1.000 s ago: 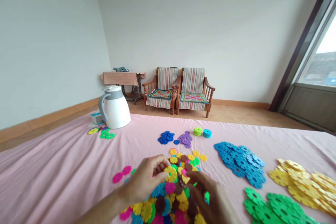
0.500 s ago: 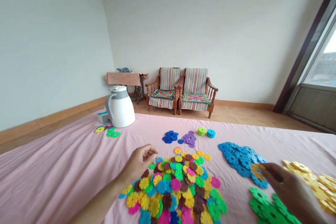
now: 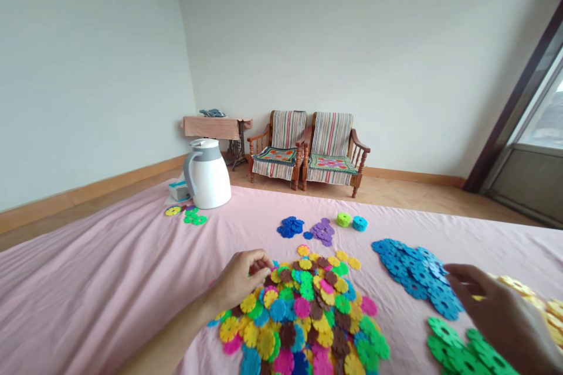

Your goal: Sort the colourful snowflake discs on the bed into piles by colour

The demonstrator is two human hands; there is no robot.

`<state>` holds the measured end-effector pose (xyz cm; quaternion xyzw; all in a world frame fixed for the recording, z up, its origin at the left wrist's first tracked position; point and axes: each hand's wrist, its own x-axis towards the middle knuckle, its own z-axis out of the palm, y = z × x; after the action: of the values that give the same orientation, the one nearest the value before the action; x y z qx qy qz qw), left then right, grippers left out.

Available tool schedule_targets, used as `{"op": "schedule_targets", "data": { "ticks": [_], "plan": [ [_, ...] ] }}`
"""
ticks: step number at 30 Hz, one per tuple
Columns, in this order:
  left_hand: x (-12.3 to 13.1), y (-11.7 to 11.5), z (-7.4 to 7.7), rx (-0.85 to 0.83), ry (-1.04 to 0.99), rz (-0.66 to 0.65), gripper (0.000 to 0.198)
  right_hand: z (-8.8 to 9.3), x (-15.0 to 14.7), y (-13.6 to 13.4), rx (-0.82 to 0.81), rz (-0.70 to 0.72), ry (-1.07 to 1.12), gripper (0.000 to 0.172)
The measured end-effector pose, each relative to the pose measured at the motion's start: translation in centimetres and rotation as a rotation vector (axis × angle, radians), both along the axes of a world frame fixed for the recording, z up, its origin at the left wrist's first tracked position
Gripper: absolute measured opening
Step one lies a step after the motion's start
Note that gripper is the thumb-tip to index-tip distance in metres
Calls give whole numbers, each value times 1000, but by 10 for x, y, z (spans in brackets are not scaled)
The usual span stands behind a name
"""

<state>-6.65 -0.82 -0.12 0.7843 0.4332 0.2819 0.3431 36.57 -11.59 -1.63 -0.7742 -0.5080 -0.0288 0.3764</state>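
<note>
Head view: a pink cloth [image 3: 109, 281] covers the table, and a mixed heap [image 3: 303, 316] of toothed plastic discs in many colours lies at its near middle. The left hand [image 3: 240, 281] rests on that heap's ten o'clock edge, fingers curled with the tips down among the discs; whether they pinch one cannot be told. The right hand [image 3: 497, 316] hangs at the heap's three o'clock, well apart from it, palm down between the blue heap [image 3: 417, 275] and the yellow heap [image 3: 543, 304]. Its fingers are bent, and their hold cannot be told. The green heap [image 3: 457, 351] lies just at the right hand's seven o'clock. At the mixed heap's twelve o'clock sit small dark-blue discs [image 3: 290, 227] and purple discs [image 3: 323, 231]. A white jug [image 3: 209, 174] stands at eleven o'clock.
</note>
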Motion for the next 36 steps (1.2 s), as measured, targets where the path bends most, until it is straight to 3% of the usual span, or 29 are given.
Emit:
{"op": "schedule_targets", "data": {
  "ticks": [4, 7, 10, 13, 18, 25, 31, 36],
  "plan": [
    [4, -9, 3, 64, 78, -61, 14, 9, -102, 15, -132, 409, 56, 25],
    [6, -15, 3, 105, 132, -103, 13, 6, -154, 16, -190, 625, 21, 23],
    [9, -20, 3, 145, 148, -126, 11, -1, -181, 15, -62, 607, -5, 24],
    [14, -28, 5, 215, 143, -210, 18, -7, -188, 17, -2, 571, -61, 31],
    [27, -42, 11, 255, 216, -305, 39, -10, -185, 22, -87, 589, -152, 32],
    [34, -44, 6, 268, 197, -283, 26, -15, -186, 24, -110, 534, -138, 25],
    [31, -36, 1, 227, 85, -126, 19, -16, -177, 22, -49, 521, -34, 24],
    [14, 6, -10, 181, 45, 136, 25, -19, -166, 22, -14, 453, -3, 26]
  ]
}}
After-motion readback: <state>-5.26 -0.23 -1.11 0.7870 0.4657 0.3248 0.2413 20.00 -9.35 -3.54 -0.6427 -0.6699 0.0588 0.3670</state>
